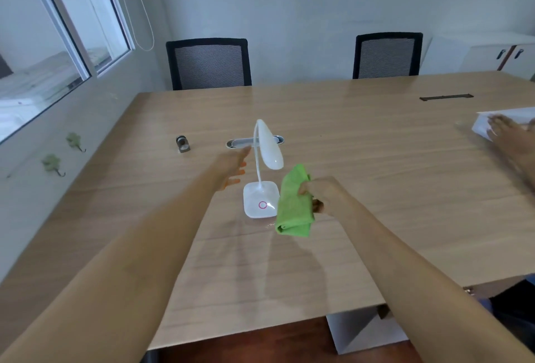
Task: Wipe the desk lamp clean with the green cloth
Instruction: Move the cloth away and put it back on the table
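Pale wood tabletop (362, 160) is filling the view in a small meeting room, with two black mesh chairs (208, 62) standing at the far edge, well beyond both hands. Between the two forearms a white desk lamp (262, 177) is standing upright, its square base (260, 200) resting on the wood and its head (270, 145) drooping forward on a thin bent neck.

The right hand (321, 193) is clamping a bunched green cloth (293, 203), which is hanging down just beside the right edge of the base and overlapping it in this view; whether cloth and lamp are touching I cannot tell. The left hand (231, 170) is reaching in with fingers spread and holding nothing, just to the left of the neck and apparently not yet in contact.

The wiping itself looks not yet begun. The chief risk is the lamp tipping: the neck looks slender and the base light, so a sideways push from the cloth, before the left hand is steadying the stem, could slide or topple it. The loose hanging folds could also snag the drooping head and drag it round. Beyond the left hand a small dark object (183, 144) is sitting, far enough away to matter little. Far off to the right of the right hand, someone else's hand (509, 136) is resting on white paper (518, 118).
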Available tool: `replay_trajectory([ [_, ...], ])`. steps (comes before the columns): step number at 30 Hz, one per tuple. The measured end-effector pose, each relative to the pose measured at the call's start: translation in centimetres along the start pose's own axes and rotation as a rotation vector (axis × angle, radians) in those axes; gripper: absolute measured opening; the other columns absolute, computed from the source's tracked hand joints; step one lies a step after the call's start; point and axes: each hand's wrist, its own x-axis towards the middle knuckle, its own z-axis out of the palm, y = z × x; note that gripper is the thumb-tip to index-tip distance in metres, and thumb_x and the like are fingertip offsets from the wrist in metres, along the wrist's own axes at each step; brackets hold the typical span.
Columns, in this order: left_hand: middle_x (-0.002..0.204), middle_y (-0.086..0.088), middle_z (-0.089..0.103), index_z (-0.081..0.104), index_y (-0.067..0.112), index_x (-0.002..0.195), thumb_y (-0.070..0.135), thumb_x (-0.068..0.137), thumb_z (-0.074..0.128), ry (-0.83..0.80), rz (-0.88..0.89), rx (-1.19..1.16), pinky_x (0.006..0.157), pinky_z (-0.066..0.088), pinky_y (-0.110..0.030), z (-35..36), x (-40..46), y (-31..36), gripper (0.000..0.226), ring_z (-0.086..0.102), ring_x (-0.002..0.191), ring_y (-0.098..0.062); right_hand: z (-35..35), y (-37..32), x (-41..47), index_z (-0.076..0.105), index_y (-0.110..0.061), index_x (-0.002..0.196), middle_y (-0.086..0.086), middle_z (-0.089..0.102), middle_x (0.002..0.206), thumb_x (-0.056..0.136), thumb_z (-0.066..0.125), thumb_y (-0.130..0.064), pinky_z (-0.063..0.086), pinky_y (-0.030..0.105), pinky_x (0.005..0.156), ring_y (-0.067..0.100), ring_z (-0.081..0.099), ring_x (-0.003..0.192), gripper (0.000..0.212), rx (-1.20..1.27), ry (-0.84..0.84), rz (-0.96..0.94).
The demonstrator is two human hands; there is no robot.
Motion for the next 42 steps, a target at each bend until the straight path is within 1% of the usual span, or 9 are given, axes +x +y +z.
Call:
replay_trajectory([
  [8, 0.096, -0.002, 0.066, 0.065, 0.011, 0.104, 0.042, 0.082, 0.068, -0.307, -0.404, 0.204, 0.080, 0.053, -0.025, -2.9, -2.5, -10.3, 0.038, 0.062, 0.084, -0.013, 6.8, 3.3, 0.5, 0.052, -0.002, 0.108, 0.016, 0.061, 0.084, 0.084, 0.040, 0.013, 0.049, 0.045, 0.080, 0.028, 0.061, 0.078, 0.031, 0.206, -0.223, 0.103],
  [12, 0.094, -0.005, 0.066, 0.060, 0.011, 0.089, 0.012, 0.089, 0.063, -0.242, -0.387, 0.016, 0.097, 0.049, -0.032, -6.3, -4.1, -12.0, 0.003, 0.063, 0.085, -0.015, 10.9, 4.0, 0.8, 0.049, 0.002, 0.125, 0.017, 0.062, 0.093, 0.084, 0.043, 0.012, 0.050, 0.047, 0.091, 0.034, 0.059, 0.104, 0.042, 0.206, -0.322, 0.150],
  [17, 0.086, -0.005, 0.064, 0.056, 0.011, 0.084, 0.002, 0.089, 0.058, -0.137, -0.405, -0.059, 0.090, 0.051, -0.031, -11.7, -6.0, -13.7, 0.011, 0.062, 0.077, -0.016, 15.4, 3.8, 0.9, 0.048, -0.001, 0.126, 0.015, 0.056, 0.111, 0.088, 0.054, -0.004, 0.047, 0.043, 0.091, 0.033, 0.056, 0.117, 0.038, 0.264, -0.400, 0.196],
  [21, 0.083, -0.006, 0.064, 0.058, 0.011, 0.085, 0.004, 0.086, 0.060, -0.005, -0.456, -0.082, 0.084, 0.054, -0.031, -16.2, -7.2, -15.6, 0.007, 0.063, 0.073, -0.017, 19.1, 4.2, 1.2, 0.056, -0.002, 0.116, 0.010, 0.063, 0.088, 0.092, 0.048, -0.006, 0.049, 0.042, 0.090, 0.024, 0.062, 0.082, 0.025, 0.208, -0.447, 0.207],
  [27, 0.096, -0.007, 0.066, 0.061, 0.008, 0.102, 0.004, 0.085, 0.063, 0.354, -0.413, -0.248, 0.057, 0.057, -0.020, -20.1, -6.8, -18.3, 0.017, 0.064, 0.077, -0.013, 24.4, 4.7, 1.0, 0.054, -0.002, 0.075, 0.011, 0.059, 0.074, 0.093, 0.041, 0.002, 0.044, 0.041, 0.102, 0.026, 0.058, 0.086, 0.023, 0.072, -0.491, 0.239],
  [32, 0.111, -0.023, 0.071, 0.070, 0.000, 0.097, 0.019, 0.049, 0.077, 0.595, -0.312, -0.309, 0.093, 0.055, -0.050, -23.1, -2.0, -23.3, 0.052, 0.070, 0.102, -0.034, 27.7, 5.0, 1.9, 0.055, 0.002, 0.074, 0.013, 0.064, 0.060, 0.087, 0.049, 0.011, 0.053, 0.039, 0.078, 0.021, 0.057, 0.066, 0.017, 0.087, -0.456, 0.275],
  [36, 0.112, -0.008, 0.068, 0.066, 0.001, 0.119, 0.013, 0.078, 0.068, 0.632, -0.273, -0.265, 0.102, 0.050, -0.040, -21.7, -2.5, -20.4, 0.042, 0.065, 0.109, -0.025, 29.7, 4.8, 3.1, 0.060, 0.008, 0.108, 0.016, 0.064, 0.085, 0.084, 0.054, 0.011, 0.057, 0.034, 0.069, 0.025, 0.064, 0.077, 0.025, 0.081, -0.421, 0.257],
  [39, 0.100, -0.008, 0.066, 0.070, 0.000, 0.108, 0.009, 0.091, 0.054, 0.627, -0.267, -0.130, 0.085, 0.051, -0.028, -21.1, -1.8, -19.5, 0.025, 0.057, 0.099, -0.017, 30.7, 4.9, 3.5, 0.059, 0.005, 0.116, 0.019, 0.065, 0.110, 0.085, 0.057, 0.004, 0.052, 0.032, 0.076, 0.028, 0.064, 0.096, 0.031, 0.007, -0.400, 0.240],
  [42, 0.114, -0.017, 0.067, 0.064, -0.001, 0.116, 0.019, 0.094, 0.051, 0.547, -0.266, 0.110, 0.081, 0.045, -0.027, -20.8, -1.0, -19.7, 0.033, 0.059, 0.103, -0.019, 30.6, 4.9, 3.7, 0.061, 0.002, 0.108, 0.016, 0.063, 0.099, 0.086, 0.057, -0.003, 0.053, 0.034, 0.081, 0.026, 0.061, 0.090, 0.022, -0.086, -0.424, 0.205],
])
